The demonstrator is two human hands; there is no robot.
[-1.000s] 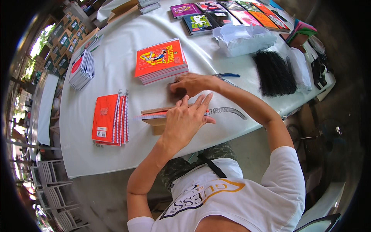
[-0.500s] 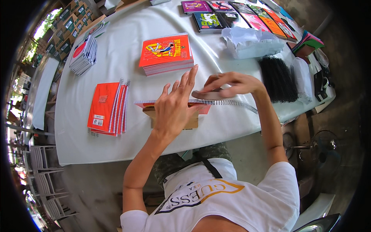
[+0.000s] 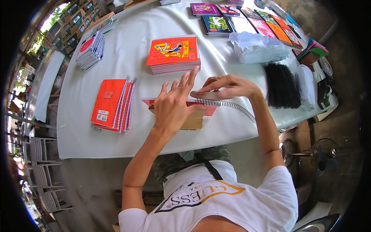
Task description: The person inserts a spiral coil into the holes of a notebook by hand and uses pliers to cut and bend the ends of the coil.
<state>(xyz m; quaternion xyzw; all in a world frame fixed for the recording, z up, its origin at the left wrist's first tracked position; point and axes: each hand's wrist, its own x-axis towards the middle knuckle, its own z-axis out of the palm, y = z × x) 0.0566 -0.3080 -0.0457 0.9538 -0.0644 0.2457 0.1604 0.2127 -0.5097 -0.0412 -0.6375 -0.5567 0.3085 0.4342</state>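
A red notebook [image 3: 210, 111] stands on edge with its punched spine side uppermost, in front of a cardboard-brown block [image 3: 192, 123]. My left hand [image 3: 172, 104] straddles it, thumb on the near side and fingers stretched over the top edge, holding it in place. A wire-like spiral coil [image 3: 241, 110] runs through the right part of the spine and trails off in a curve to the right. My right hand [image 3: 235, 86], slightly blurred, grips a flat brown stick-like tool [image 3: 204, 95] just above the coil, its tip near the spine.
Coil-bound red notebooks [image 3: 110, 104] lie fanned at left, behind them a white-and-red stack [image 3: 91, 50]. A neat notebook stack [image 3: 174, 54] sits ahead. Black coils [image 3: 281, 87], a white wrapper [image 3: 257, 46] and coloured notebooks [image 3: 218, 25] occupy the right side. A fan [image 3: 322, 154] stands beyond the table.
The view has shifted slightly, moving the table items a little rightward. My left hand keeps its hold on the notebook; my right hand and the tool stay close to the spine.
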